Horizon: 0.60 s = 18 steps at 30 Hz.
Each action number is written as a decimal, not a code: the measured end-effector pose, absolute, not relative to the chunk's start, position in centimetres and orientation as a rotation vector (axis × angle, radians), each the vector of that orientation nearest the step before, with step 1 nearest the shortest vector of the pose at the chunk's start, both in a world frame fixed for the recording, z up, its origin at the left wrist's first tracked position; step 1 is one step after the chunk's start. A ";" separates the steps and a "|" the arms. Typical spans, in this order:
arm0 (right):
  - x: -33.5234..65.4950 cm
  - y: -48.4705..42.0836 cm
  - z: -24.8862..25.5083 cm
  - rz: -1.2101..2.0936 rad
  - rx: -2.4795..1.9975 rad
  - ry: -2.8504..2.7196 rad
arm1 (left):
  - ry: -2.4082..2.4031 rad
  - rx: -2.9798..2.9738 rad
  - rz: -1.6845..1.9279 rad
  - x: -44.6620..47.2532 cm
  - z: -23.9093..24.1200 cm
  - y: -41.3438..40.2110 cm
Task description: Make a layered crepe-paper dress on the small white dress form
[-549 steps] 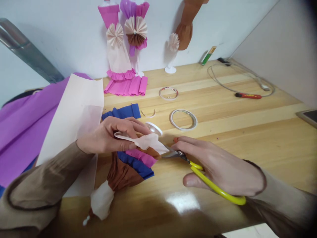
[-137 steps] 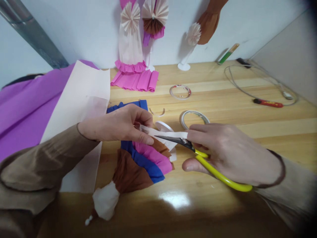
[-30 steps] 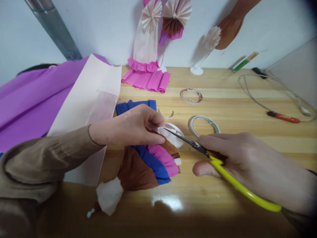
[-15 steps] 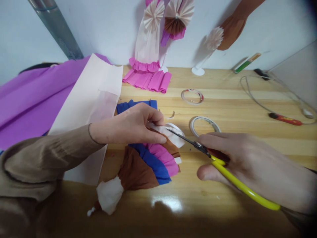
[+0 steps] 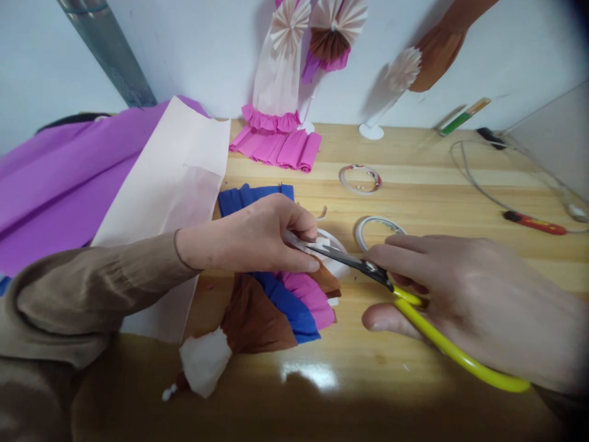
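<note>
Right hand (image 5: 464, 298), with scissors (image 5: 379, 275), has neared the pinching left hand (image 5: 255, 236).

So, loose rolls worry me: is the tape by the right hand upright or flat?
Flat: the tape roll shows its hole facing up.

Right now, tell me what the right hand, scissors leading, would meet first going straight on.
Most likely the white paper pinched in the left hand; the scissors in the right hand overlap it in view, though depth leaves contact unclear.
</note>
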State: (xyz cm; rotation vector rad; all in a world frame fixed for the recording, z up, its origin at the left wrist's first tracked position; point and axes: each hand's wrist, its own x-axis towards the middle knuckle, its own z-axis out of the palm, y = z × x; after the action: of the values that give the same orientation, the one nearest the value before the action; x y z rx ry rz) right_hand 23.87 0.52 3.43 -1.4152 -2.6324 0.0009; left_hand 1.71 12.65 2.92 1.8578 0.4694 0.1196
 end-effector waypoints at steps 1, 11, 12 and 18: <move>23.8 0.6 3.5 0.007 -1.401 -2.625 | 0.467 1.857 0.122 1.7 2.9 12.6; 23.3 0.9 3.1 0.006 -1.340 -2.542 | 0.464 1.891 0.140 1.7 2.8 12.7; 23.3 0.9 3.1 0.007 -1.325 -2.524 | 0.461 1.896 0.138 1.7 2.8 12.7; 23.6 0.7 3.0 0.076 -1.538 -2.336 | 0.514 1.864 0.156 1.4 2.8 13.0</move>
State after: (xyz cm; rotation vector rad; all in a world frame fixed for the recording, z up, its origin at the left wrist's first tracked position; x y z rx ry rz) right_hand 23.62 0.69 2.98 -1.5380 -2.3359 0.0756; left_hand 1.42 13.01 2.84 1.8640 0.5136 0.1565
